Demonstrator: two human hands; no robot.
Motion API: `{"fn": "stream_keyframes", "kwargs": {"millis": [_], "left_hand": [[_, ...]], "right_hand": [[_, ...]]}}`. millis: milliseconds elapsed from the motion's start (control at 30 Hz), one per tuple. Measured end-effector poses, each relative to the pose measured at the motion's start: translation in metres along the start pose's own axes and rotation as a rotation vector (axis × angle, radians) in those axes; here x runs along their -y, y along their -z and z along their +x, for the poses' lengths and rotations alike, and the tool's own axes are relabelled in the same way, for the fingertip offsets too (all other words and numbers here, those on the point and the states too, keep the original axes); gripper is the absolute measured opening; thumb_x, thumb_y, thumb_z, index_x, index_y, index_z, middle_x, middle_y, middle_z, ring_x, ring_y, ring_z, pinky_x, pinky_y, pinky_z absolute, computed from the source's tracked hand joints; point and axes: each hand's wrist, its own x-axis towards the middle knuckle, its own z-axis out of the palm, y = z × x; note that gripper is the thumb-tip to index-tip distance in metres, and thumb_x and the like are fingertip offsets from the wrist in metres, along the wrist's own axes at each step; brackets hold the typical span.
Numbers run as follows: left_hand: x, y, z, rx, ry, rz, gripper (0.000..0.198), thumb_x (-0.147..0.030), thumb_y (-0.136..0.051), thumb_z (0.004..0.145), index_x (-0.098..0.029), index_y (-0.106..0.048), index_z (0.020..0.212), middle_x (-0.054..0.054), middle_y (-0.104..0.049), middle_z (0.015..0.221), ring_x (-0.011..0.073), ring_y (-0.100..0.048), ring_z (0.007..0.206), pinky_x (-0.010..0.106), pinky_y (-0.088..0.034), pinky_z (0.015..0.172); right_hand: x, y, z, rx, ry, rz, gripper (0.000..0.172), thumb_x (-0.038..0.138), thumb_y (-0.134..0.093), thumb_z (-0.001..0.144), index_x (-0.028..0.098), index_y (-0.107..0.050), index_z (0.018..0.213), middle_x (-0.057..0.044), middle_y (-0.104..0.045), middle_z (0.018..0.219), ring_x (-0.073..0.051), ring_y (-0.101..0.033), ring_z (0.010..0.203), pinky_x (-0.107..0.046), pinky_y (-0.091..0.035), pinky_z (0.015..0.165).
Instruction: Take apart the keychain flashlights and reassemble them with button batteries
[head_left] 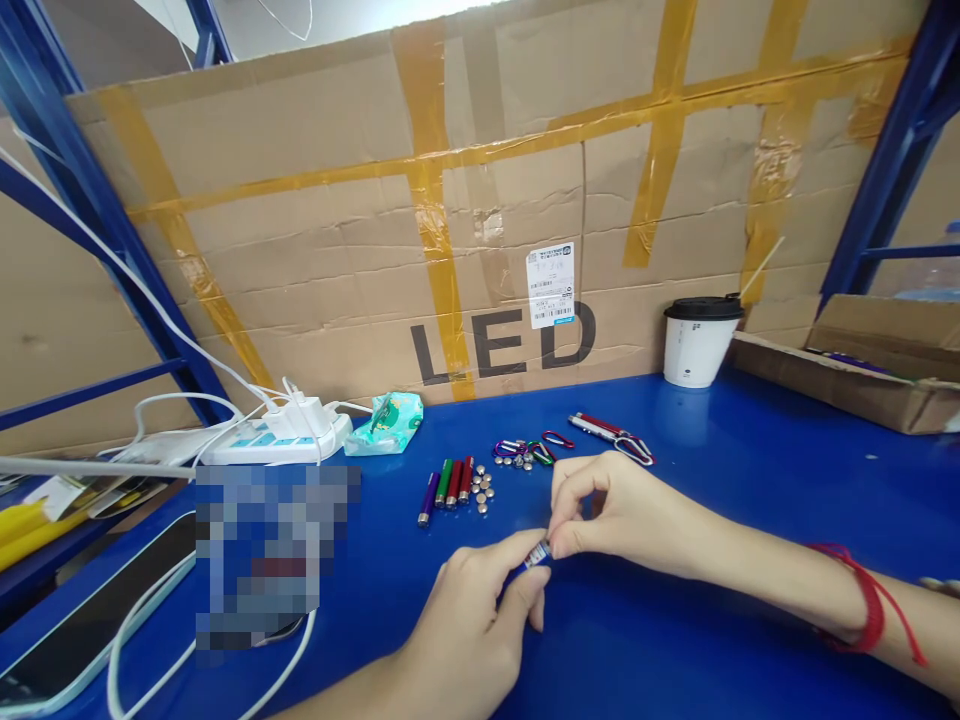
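My left hand (pixel 480 610) is closed, pinching a small blue flashlight tube (pixel 537 554) with a white printed label between thumb and forefinger. At the tube's upper end my right hand (pixel 589 505) is pinched shut; any small part between its fingertips is too hidden to make out. Beyond the hands lie several small flashlight tubes (pixel 454 484) in purple, green and red with silver ends. Beside them are scattered small silver round caps (pixel 482 492). Coloured carabiner clips (pixel 540 453) rest farther back, and two pen-shaped flashlights (pixel 598 428) with a clip lie near them.
A lidded paper cup (pixel 699 340) and an open cardboard box (pixel 870 360) stand at the back right. On the left are a power strip (pixel 277 435) with cables, a green tissue pack (pixel 388 425) and a phone (pixel 97 610). A large cardboard sheet (pixel 315 290) backs the blue table (pixel 675 640).
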Motion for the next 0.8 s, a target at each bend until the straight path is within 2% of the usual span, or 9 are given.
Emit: {"fn": "stream_keyframes", "kwargs": {"millis": [167,300,433,533,700,800], "left_hand": [[-0.0004,-0.0009,-0.0007,-0.024,0.053,0.05,0.027,-0.028,-0.036,0.092,-0.021,-0.062,0.089,-0.003,-0.056,0.06,0.0105,-0.045,0.051,0.021,-0.028,0.052],[-0.0027,-0.0015,-0.0004,-0.048,0.09,0.045,0.024,-0.028,-0.038,0.09,-0.02,-0.059,0.082,-0.003,-0.056,0.06,0.0107,-0.047,0.052,0.022,-0.028,0.052],[-0.0028,-0.0025,0.0008,-0.067,0.106,-0.012,0.02,-0.028,-0.04,0.089,-0.021,-0.055,0.1,-0.003,-0.056,0.062,0.0128,-0.051,0.059,0.022,-0.033,0.057],[-0.001,-0.0031,0.0017,-0.078,0.11,-0.069,0.02,-0.028,-0.04,0.089,-0.021,-0.052,0.103,-0.004,-0.054,0.061,0.0133,-0.051,0.061,0.022,-0.034,0.059],[0.002,-0.0043,0.0011,-0.066,0.107,-0.128,0.013,-0.029,-0.04,0.089,-0.02,-0.049,0.091,-0.005,-0.05,0.057,0.0119,-0.047,0.056,0.022,-0.033,0.056],[0.0026,-0.0047,0.0009,-0.075,0.112,-0.146,0.011,-0.028,-0.04,0.088,-0.02,-0.047,0.088,-0.005,-0.049,0.057,0.0116,-0.046,0.055,0.022,-0.032,0.055]], "right_hand": [[0.0007,-0.0036,-0.0016,-0.015,-0.196,0.072,0.036,0.05,-0.077,0.059,0.015,-0.069,0.057,0.001,-0.051,0.059,-0.009,-0.045,0.047,-0.021,-0.034,0.042],[0.0031,-0.0051,-0.0011,-0.029,-0.249,0.128,0.041,0.052,-0.077,0.057,0.014,-0.064,0.053,0.003,-0.049,0.055,-0.006,-0.043,0.041,-0.02,-0.033,0.039],[0.0026,-0.0043,-0.0002,-0.035,-0.273,0.107,0.043,0.055,-0.075,0.058,0.014,-0.064,0.055,0.003,-0.049,0.055,-0.007,-0.043,0.042,-0.02,-0.033,0.04],[0.0011,-0.0041,0.0,-0.029,-0.269,0.09,0.046,0.058,-0.074,0.058,0.014,-0.063,0.056,0.002,-0.049,0.055,-0.007,-0.044,0.042,-0.021,-0.033,0.04],[0.0007,-0.0046,0.0002,-0.084,-0.145,-0.068,0.047,0.06,-0.07,0.063,0.014,-0.062,0.054,0.001,-0.05,0.059,-0.008,-0.042,0.049,-0.021,-0.031,0.044],[0.0008,-0.0046,0.0006,-0.093,-0.122,-0.128,0.046,0.06,-0.068,0.066,0.015,-0.063,0.055,0.001,-0.05,0.059,-0.009,-0.041,0.05,-0.021,-0.03,0.044]]}}
